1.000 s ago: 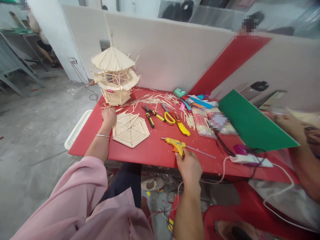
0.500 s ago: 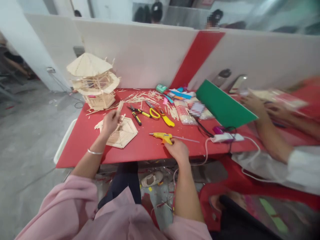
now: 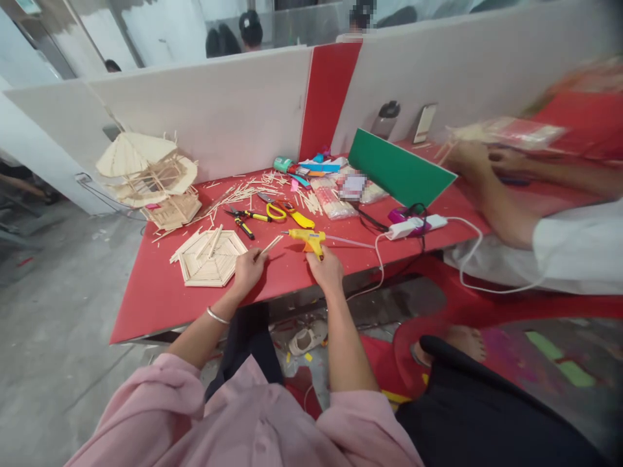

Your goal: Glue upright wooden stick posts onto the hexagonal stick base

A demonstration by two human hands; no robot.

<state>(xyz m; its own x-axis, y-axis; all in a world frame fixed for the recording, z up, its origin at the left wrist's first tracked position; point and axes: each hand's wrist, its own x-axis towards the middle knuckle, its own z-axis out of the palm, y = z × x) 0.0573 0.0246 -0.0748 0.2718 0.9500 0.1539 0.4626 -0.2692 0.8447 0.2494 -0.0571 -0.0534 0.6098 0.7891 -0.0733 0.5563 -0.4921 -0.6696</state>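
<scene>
My left hand (image 3: 250,269) is closed on thin wooden sticks (image 3: 271,244), whose ends point right toward the glue gun. In my right hand (image 3: 327,267) I grip a yellow glue gun (image 3: 307,240), its nozzle aimed left, just above those stick ends. A clear glue stick (image 3: 349,242) juts out of its back. Left of my left hand lies a flat polygonal panel of wooden sticks (image 3: 204,271), with a few loose sticks on top. Black-and-yellow pliers (image 3: 247,220) and yellow-handled scissors (image 3: 276,211) rest beyond my hands.
A wooden pavilion model (image 3: 150,181) stands at the back left of the red table (image 3: 146,298). Loose sticks (image 3: 238,194) are scattered behind the tools. A green board (image 3: 399,170) leans near a white power strip (image 3: 413,225). At right, a co-worker's hands (image 3: 470,159) are busy.
My left hand has moved from above the wooden panel to the right, bringing its sticks close to the glue gun's nozzle. The camera view has turned to the right.
</scene>
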